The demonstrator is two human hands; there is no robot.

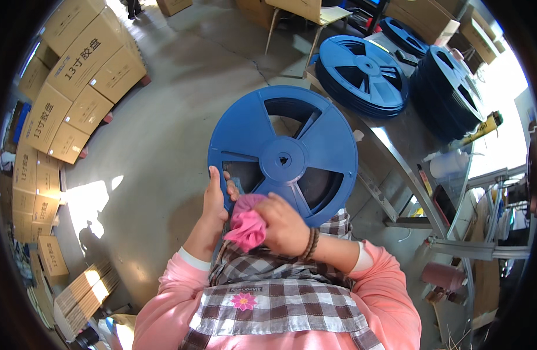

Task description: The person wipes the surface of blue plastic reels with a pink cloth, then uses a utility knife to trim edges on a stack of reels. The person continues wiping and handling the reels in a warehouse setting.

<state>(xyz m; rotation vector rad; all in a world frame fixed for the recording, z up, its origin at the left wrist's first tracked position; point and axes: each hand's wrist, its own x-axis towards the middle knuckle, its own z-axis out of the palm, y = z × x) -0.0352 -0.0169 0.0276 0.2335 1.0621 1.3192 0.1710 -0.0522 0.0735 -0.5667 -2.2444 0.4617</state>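
Note:
A large blue plastic reel (pixel 332 137) with a round hub and several window cut-outs is held up in front of my lap. My left hand (pixel 217 195) grips its lower left rim, the thumb on the near face and fingers reaching through a cut-out. In my right hand (pixel 283 227) is a crumpled pink cloth (pixel 248 224), bunched under the fingers at the reel's lower left edge. Part of the cloth meets the reel's face close to my left fingertips. Whether more than one reel is in my grip I cannot tell.
On the table (pixel 391 137) at right stand a stack of blue reels (pixel 353 73) and a taller stack (pixel 449 87). A white bottle (pixel 449 164) is nearer. Cardboard cartons (pixel 76 76) are piled along the left. A chair (pixel 306 11) stands ahead.

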